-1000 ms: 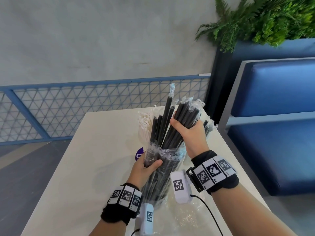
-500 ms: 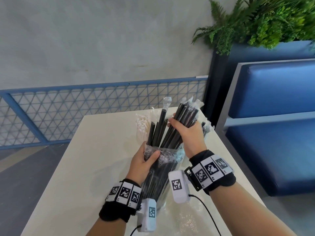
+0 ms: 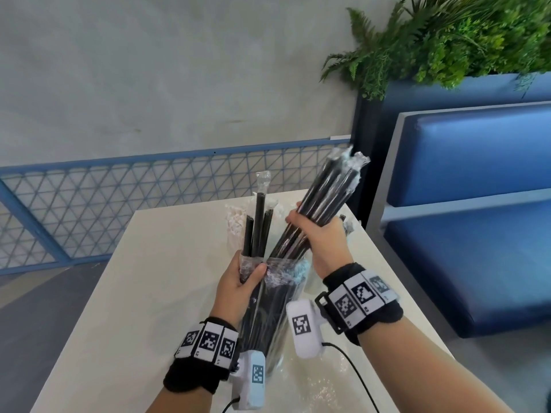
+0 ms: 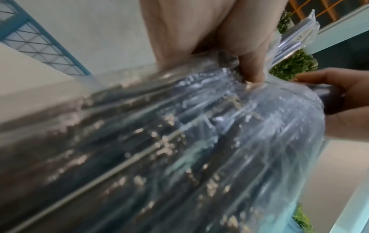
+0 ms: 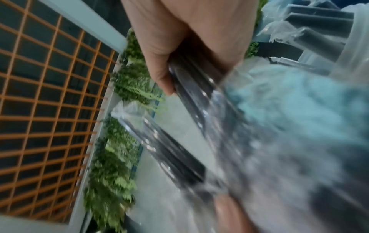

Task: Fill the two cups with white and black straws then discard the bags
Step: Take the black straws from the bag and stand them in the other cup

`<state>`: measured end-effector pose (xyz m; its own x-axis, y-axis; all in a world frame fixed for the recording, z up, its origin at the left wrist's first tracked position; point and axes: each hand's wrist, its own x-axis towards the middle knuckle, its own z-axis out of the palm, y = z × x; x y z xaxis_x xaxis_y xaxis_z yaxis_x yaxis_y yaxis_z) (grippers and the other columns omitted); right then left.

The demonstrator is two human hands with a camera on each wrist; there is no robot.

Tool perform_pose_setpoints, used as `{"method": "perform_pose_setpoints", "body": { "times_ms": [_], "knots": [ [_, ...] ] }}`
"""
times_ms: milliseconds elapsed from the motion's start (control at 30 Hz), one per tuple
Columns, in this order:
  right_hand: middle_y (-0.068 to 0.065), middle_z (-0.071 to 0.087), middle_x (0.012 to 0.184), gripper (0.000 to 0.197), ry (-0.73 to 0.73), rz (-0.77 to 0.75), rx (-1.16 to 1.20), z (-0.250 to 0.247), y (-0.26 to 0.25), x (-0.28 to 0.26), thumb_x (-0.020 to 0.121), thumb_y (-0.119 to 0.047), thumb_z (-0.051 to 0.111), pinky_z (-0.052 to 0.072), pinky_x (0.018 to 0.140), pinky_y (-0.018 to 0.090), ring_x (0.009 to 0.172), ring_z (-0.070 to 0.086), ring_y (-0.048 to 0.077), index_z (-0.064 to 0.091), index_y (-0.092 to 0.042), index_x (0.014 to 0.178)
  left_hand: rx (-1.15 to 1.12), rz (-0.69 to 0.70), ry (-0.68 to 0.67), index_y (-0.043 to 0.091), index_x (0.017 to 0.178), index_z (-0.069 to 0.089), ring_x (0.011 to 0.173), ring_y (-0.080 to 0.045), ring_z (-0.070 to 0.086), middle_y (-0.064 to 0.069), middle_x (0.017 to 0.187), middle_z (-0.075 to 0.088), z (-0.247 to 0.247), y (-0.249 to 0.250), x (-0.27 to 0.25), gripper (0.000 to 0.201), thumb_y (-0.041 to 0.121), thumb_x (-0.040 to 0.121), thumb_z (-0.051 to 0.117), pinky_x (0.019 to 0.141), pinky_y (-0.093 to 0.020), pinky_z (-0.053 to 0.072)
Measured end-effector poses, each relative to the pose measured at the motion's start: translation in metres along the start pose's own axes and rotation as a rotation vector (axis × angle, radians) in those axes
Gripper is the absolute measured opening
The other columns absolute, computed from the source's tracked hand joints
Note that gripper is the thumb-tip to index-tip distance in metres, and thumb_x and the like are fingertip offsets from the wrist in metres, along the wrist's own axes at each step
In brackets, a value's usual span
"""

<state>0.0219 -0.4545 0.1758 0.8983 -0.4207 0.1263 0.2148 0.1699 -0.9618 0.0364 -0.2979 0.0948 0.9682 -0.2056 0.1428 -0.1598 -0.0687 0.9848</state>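
Note:
My left hand (image 3: 252,274) grips the clear plastic bag (image 3: 268,317) of black straws near its open mouth, thumb pressed into the film (image 4: 249,67). My right hand (image 3: 313,231) is closed round a thick bundle of wrapped black straws (image 3: 331,189), pulled partly out of the bag and tilted up to the right; the same grip shows in the right wrist view (image 5: 179,75). A few black straws (image 3: 258,225) stand upright in the bag's mouth. White straws (image 3: 234,223) show behind them. More black straw tips (image 3: 346,226) peek out behind my right hand; their cup is hidden.
The cream table (image 3: 143,287) stretches left of my hands. Crumpled clear plastic (image 3: 316,391) lies on it near the front edge. A blue bench (image 3: 477,248) and a planter with ferns (image 3: 447,40) stand to the right, a blue mesh railing (image 3: 119,204) behind.
My right hand has drawn its bundle of black straws up and to the right, farther out of the bag and more tilted. My left hand keeps its hold on the bag.

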Motion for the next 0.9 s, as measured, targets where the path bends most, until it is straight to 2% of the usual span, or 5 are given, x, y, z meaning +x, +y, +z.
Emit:
{"method": "perform_pose_setpoints", "body": {
  "times_ms": [100, 367, 500, 600, 900],
  "knots": [
    [0.007, 0.061, 0.076, 0.01, 0.123, 0.04, 0.213, -0.009, -0.016, 0.013, 0.082, 0.0, 0.063, 0.051, 0.078, 0.037, 0.078, 0.06, 0.023, 0.06, -0.009, 0.078, -0.008, -0.006, 0.018, 0.026, 0.109, 0.058, 0.102, -0.014, 0.063, 0.003, 0.105, 0.068, -0.004, 0.0, 0.001, 0.024, 0.024, 0.085, 0.06, 0.096, -0.036, 0.047],
    [0.002, 0.063, 0.065, 0.017, 0.185, -0.03, 0.373, -0.039, -0.045, 0.036, 0.085, -0.001, 0.059, 0.056, 0.063, 0.027, 0.06, 0.064, 0.013, 0.061, -0.009, 0.07, 0.0, 0.021, 0.035, 0.036, 0.101, 0.055, 0.089, 0.007, 0.062, 0.012, 0.099, 0.066, -0.005, 0.002, 0.001, 0.023, 0.019, 0.087, 0.059, 0.086, -0.019, 0.045],
    [0.004, 0.063, 0.078, 0.009, 0.279, -0.114, 0.283, -0.05, -0.052, 0.05, 0.082, -0.009, 0.065, 0.055, 0.072, 0.034, 0.07, 0.066, 0.015, 0.058, -0.011, 0.086, -0.005, 0.015, 0.068, 0.027, 0.106, 0.057, 0.088, 0.005, 0.063, 0.01, 0.099, 0.067, -0.006, 0.003, 0.003, 0.022, 0.02, 0.085, 0.06, 0.089, -0.023, 0.046],
    [0.013, 0.065, 0.099, 0.034, 0.348, -0.19, 0.119, -0.052, -0.049, 0.059, 0.076, -0.019, 0.069, 0.055, 0.084, 0.039, 0.088, 0.067, 0.023, 0.056, -0.008, 0.105, -0.016, 0.018, 0.094, 0.018, 0.115, 0.055, 0.098, -0.004, 0.062, 0.004, 0.105, 0.066, -0.008, 0.004, 0.004, 0.032, 0.023, 0.085, 0.061, 0.094, -0.029, 0.047],
    [-0.01, 0.058, 0.091, 0.041, 0.24, -0.23, -0.293, -0.037, 0.003, 0.055, 0.077, -0.012, 0.072, 0.041, 0.07, 0.004, 0.08, 0.056, 0.001, 0.052, -0.01, 0.113, -0.093, 0.032, 0.049, 0.036, 0.109, 0.054, 0.103, -0.01, 0.063, 0.005, 0.11, 0.066, -0.004, 0.008, 0.003, 0.038, 0.035, 0.073, 0.064, 0.092, -0.029, 0.048]
  ]
}}
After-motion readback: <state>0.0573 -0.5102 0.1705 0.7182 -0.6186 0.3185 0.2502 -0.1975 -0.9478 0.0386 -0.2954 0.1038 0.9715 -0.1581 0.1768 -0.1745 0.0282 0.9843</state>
